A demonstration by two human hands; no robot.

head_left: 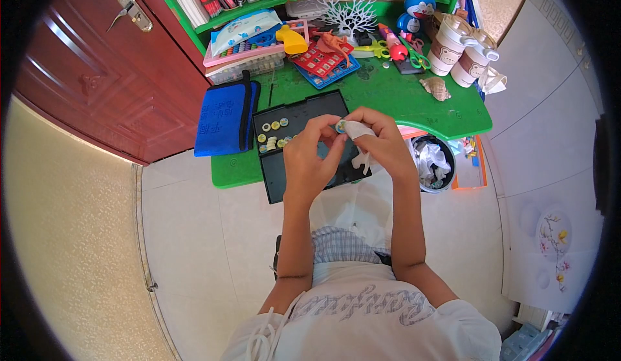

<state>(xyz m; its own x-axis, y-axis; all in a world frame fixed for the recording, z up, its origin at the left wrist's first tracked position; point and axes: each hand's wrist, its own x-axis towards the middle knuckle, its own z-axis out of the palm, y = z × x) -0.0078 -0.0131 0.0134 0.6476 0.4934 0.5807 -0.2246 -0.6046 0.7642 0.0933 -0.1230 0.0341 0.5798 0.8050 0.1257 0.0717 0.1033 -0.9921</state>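
From the head view: pinching a small round disc (341, 126) between closed fingertips of the left hand (309, 160), apparently by the edge, perhaps to leave its face bare. Gripping a white tissue (358, 131) in the fingers of the right hand (385, 144), close against the disc (with a loose end dangling below). Working above an open black case (275, 175), with other discs (275, 126) left of the fingers, likely for easy reach.

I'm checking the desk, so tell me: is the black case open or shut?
Open: the case is unfolded, and round pieces show inside it.
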